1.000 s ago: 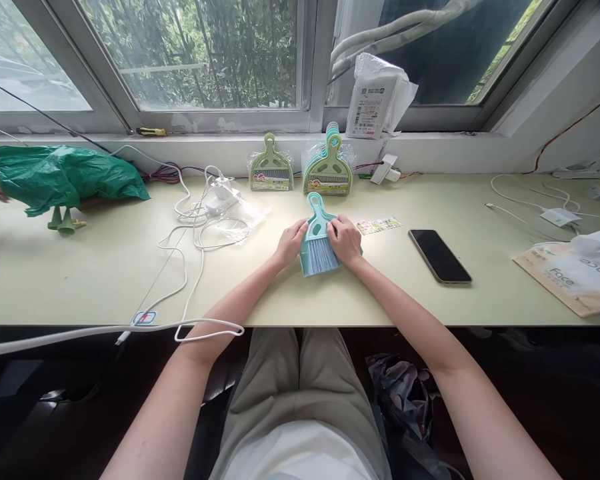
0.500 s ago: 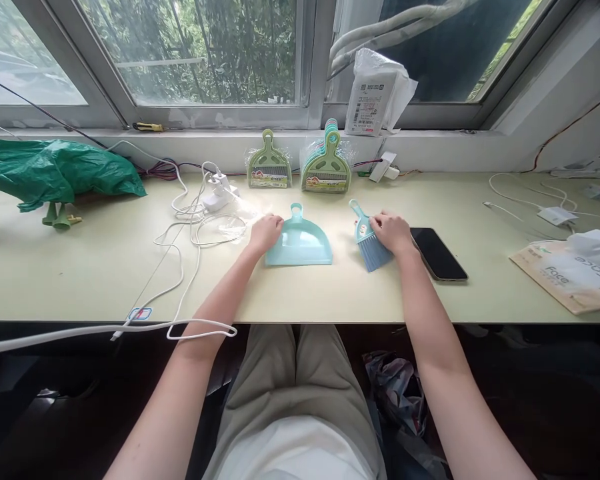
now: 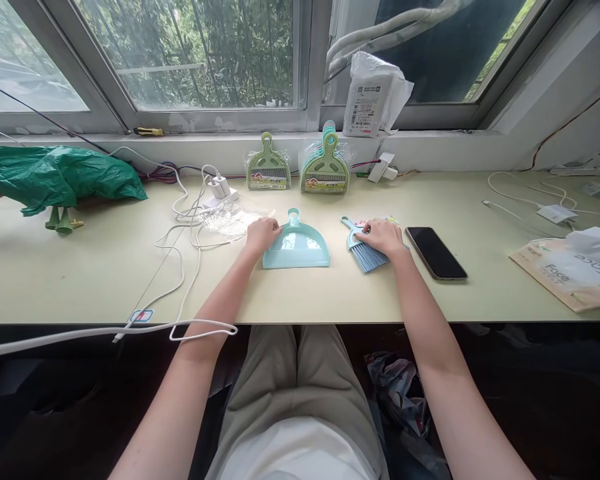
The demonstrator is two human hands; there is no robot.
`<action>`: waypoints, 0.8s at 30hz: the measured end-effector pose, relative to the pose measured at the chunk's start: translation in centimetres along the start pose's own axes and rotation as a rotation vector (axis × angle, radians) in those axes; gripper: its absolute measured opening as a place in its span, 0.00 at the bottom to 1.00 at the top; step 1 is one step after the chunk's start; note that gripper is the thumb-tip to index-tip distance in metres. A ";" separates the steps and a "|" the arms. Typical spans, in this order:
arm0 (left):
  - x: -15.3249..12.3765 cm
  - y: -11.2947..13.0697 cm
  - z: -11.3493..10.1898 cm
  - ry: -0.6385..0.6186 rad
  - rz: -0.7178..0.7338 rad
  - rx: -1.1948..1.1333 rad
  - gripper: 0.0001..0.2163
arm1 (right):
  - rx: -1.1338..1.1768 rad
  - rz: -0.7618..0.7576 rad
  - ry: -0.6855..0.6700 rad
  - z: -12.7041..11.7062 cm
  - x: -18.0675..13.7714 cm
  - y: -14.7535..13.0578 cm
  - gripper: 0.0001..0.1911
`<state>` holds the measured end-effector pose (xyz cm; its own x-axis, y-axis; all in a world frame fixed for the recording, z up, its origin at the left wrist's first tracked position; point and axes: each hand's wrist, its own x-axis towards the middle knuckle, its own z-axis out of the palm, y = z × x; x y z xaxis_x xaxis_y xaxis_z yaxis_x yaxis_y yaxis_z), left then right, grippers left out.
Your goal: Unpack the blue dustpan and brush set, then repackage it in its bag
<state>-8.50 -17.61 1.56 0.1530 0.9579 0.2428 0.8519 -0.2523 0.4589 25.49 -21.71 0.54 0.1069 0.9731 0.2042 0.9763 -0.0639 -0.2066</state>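
A small light-blue dustpan lies flat on the pale desk in front of me. My left hand rests on its left rim, fingers curled over the edge. To the right, a matching little brush with blue bristles lies on the desk, handle pointing up-left. My right hand covers the brush's body and grips it. A small printed label peeks out behind that hand.
Two packaged green dustpan sets lean against the sill. A black phone lies right of the brush. White cables and a charger spread at left beside clear wrapping. A green plastic bag sits far left, a paper pouch far right.
A second ago both hands held brush and dustpan together. They came apart: the dustpan stayed left, the brush went right. Since then the brush has been lowered flat and moved slightly back.
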 end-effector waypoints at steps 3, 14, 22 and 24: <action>0.0 -0.1 0.1 0.004 -0.014 0.028 0.12 | -0.003 0.015 0.070 -0.6 -0.1 0.0 0.14; -3.9 6.0 1.9 -0.250 0.352 -0.052 0.19 | 0.204 -0.326 0.161 -1.2 -1.7 -5.3 0.07; -3.1 4.8 1.1 -0.004 0.697 0.082 0.14 | 0.286 -0.439 -0.022 -0.3 -2.4 -7.0 0.08; -2.4 3.7 1.1 -0.006 0.690 0.132 0.14 | 0.342 -0.455 -0.038 -0.1 -2.3 -7.0 0.09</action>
<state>-5.15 -20.73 1.69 0.6829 0.5861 0.4361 0.6132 -0.7843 0.0938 18.41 -23.53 1.61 -0.3233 0.8936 0.3114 0.8055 0.4326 -0.4050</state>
